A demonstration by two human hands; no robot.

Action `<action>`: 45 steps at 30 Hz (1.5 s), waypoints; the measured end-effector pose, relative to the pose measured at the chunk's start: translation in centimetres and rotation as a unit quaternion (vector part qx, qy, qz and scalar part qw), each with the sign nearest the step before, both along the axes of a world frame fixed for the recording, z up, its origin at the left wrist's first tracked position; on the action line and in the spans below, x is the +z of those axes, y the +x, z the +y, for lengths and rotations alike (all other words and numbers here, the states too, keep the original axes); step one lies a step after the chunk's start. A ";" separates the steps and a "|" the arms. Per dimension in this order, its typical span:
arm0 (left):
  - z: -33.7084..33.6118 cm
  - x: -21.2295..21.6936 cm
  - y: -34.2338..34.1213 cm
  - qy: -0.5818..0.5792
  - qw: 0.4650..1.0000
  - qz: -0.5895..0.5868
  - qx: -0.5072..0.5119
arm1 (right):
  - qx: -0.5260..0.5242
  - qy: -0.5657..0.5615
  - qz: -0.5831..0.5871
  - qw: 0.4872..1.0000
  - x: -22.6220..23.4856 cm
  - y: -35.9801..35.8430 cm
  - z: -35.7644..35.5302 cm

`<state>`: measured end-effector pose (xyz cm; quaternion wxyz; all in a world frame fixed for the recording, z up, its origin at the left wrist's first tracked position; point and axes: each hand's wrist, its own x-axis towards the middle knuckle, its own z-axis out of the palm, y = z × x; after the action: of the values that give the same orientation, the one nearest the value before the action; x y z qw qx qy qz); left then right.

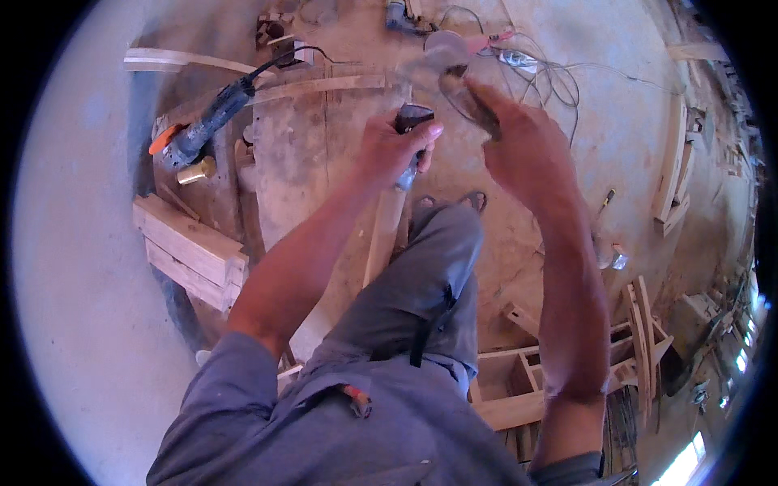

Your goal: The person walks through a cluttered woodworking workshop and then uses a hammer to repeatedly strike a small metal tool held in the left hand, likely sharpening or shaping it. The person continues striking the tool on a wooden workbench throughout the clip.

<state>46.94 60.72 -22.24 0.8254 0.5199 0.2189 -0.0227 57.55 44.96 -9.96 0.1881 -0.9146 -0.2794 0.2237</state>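
My left hand (387, 152) is closed round a dark-topped object (414, 116) with a pale lower end. It is above a long wooden piece (384, 231), and its kind is hidden by the fingers. To the right, my right hand (528, 154) is raised with its fingers curled on a dark, curved object (472, 107), smeared by motion. A pale round shape (445, 50) shows beyond it, blurred too. My hands are apart.
At the left lie a power tool (212, 121) with an orange disc, a brass-coloured cylinder (197, 171) and stacked timber (190, 247). Cables (559, 85) loop over the floor at far right. A wooden frame (510, 409) stands low on the right, with boards (673, 162) beyond.
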 end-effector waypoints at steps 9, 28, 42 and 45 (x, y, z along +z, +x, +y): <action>-0.3 0.0 0.5 0.005 1.000 0.011 0.001 | 0.001 -0.026 -0.006 1.000 1.0 -0.1 -0.3; 4.9 0.9 -1.7 -0.048 0.997 -0.011 0.066 | -0.100 0.005 0.088 0.991 -2.8 -3.9 -4.6; 1.0 2.1 0.9 0.057 0.998 -0.012 -0.019 | 0.044 -0.042 -0.024 0.998 1.5 -1.8 0.1; 1.2 1.3 0.6 0.048 0.999 -0.007 -0.014 | 0.043 -0.018 -0.041 0.998 1.9 -0.8 0.4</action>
<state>47.55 61.93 -20.90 0.8004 0.5624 0.2063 -0.0203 56.79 45.31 -8.02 0.1502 -0.9133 -0.3220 0.1990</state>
